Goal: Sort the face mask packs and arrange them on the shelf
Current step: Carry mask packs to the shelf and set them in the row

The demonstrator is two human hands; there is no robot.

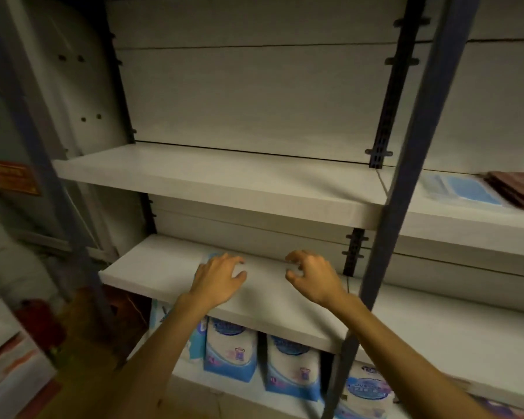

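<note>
A pale, blurred face mask pack [266, 269] lies on the middle shelf [152, 267], with a light blue corner showing by my left fingers. My left hand [218, 278] rests over its left end with the fingers spread. My right hand [312, 276] curls around its right end, thumb and fingers pinching the pale edge. On the upper shelf [224, 176], at the far right, a blue face mask pack [457, 189] lies flat next to a stack of dark red packs [516, 189].
A blue upright post [406, 176] stands just to the right of my right hand, and another [43, 164] leans at the left. Blue-and-white bags [232, 349] stand on the bottom shelf under my arms. A brown cardboard box [82, 343] sits at the lower left.
</note>
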